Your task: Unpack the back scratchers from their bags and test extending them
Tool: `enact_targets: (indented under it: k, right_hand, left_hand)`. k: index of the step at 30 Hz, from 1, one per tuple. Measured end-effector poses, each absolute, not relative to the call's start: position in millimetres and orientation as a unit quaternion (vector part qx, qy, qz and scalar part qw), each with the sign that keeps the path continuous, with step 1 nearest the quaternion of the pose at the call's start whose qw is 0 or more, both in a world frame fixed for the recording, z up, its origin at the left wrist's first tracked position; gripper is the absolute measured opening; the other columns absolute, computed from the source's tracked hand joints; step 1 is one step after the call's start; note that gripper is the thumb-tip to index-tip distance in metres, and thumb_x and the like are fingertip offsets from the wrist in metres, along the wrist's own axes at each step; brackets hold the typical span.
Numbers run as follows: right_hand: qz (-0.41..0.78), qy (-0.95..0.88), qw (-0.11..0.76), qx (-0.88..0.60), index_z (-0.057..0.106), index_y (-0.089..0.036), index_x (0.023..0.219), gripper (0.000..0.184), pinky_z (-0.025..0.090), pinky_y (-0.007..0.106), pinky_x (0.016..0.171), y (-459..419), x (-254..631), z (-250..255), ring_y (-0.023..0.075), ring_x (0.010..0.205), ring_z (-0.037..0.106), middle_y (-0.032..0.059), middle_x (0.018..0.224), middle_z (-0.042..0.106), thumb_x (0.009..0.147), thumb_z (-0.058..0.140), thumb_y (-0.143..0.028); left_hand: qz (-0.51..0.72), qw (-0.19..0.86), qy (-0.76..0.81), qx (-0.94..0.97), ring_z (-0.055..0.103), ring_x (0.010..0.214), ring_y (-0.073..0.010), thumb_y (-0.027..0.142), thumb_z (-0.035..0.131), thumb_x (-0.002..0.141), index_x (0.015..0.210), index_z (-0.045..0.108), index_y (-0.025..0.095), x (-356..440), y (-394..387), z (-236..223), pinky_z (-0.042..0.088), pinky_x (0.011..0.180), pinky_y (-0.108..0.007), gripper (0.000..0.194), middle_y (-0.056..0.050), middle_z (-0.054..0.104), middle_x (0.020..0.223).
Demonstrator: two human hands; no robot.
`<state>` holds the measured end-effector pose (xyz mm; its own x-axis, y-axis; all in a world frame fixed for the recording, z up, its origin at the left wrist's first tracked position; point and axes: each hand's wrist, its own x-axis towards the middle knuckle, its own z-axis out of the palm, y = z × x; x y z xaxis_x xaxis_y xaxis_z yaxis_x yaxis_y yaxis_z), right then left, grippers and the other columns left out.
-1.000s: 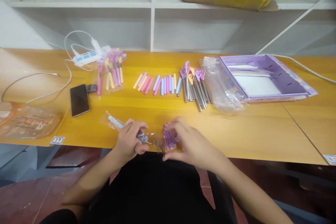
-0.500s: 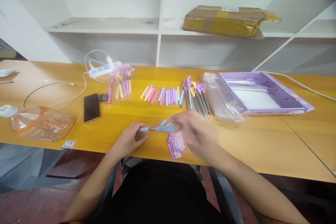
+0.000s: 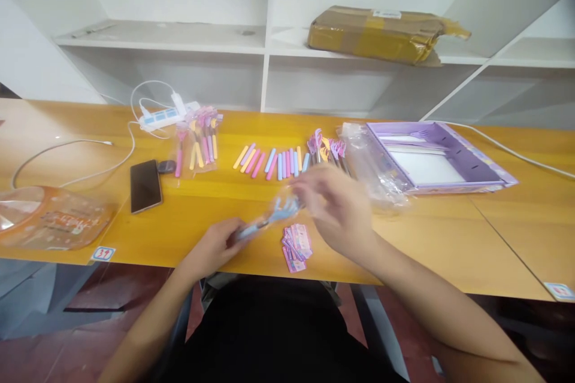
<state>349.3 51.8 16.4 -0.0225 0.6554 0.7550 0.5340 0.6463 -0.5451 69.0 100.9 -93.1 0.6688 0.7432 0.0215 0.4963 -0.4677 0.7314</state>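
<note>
A light-blue back scratcher (image 3: 282, 209) with a claw-shaped head lies slantwise above the table, inside a thin clear plastic sleeve (image 3: 268, 213). My left hand (image 3: 218, 246) is closed around its blue handle end. At the claw end, my right hand (image 3: 339, 206) is blurred, with thumb and fingers pinched on the sleeve's end. Below it on the table is a small pile of pink and purple cards (image 3: 297, 245). Behind my right hand, a bunch of back scratchers with claw heads (image 3: 318, 145) and metal rods is partly hidden.
Coloured handles (image 3: 274, 163) lie in a row, left of a crumpled clear bag (image 3: 375, 161) and a purple box (image 3: 487, 176). Bagged back scratchers (image 3: 204, 140), a power strip (image 3: 164, 116), a phone (image 3: 146, 185) and an orange-tinted bottle (image 3: 58, 218) are leftward. A taped parcel (image 3: 377, 36) rests on the shelf.
The back scratcher has tilted, its claw end rising and its handle end dropping slightly. My right hand has shifted upward with the claw end. The view has turned a little to the right.
</note>
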Motion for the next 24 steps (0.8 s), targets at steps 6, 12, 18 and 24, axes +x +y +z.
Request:
enact_targets:
  k: [6,12,18,24]
  right_hand:
    - [0.138,-0.678,0.562,-0.454,0.070,-0.024,0.100,0.031,0.057,0.031,0.071,72,351,38,0.0149,0.078,0.067,0.0022,0.091,0.072,0.115,0.060,-0.049]
    - [0.207,-0.648,0.593,-0.430,0.067,-0.025,0.111,0.025,0.050,0.026,0.054,89,362,26,0.0079,0.058,0.057,-0.0008,0.091,0.067,0.115,0.060,-0.049]
    - [0.124,-0.583,0.647,-0.475,0.066,-0.027,0.135,0.028,0.060,0.029,0.069,104,402,28,0.0149,0.088,0.074,0.0066,0.112,0.074,0.114,0.063,-0.046]
    - [0.052,-0.493,0.673,-0.550,0.066,-0.005,0.072,0.047,0.028,0.044,0.063,154,524,81,0.0100,0.080,0.070,0.0092,0.095,0.081,0.103,0.051,-0.036]
  left_hand:
    - [0.194,0.375,0.382,0.822,0.057,0.070,-0.0165,0.053,0.053,0.111,0.100,0.065,0.021,66,102,-90,0.043,0.069,-0.028,0.036,0.002,0.061,0.079]
    - [0.223,0.382,0.388,0.809,0.059,0.072,-0.0161,0.052,0.057,0.109,0.097,0.064,0.021,62,103,-91,0.044,0.071,-0.028,0.034,0.002,0.064,0.081]
    - [0.208,0.364,0.398,0.816,0.064,0.077,-0.0183,0.051,0.051,0.112,0.106,0.066,0.022,62,103,-92,0.048,0.074,-0.029,0.034,0.000,0.068,0.086]
    - [0.184,0.334,0.398,0.834,0.070,0.082,-0.0220,0.049,0.039,0.117,0.116,0.066,0.023,67,104,-94,0.050,0.077,-0.033,0.037,-0.003,0.073,0.094]
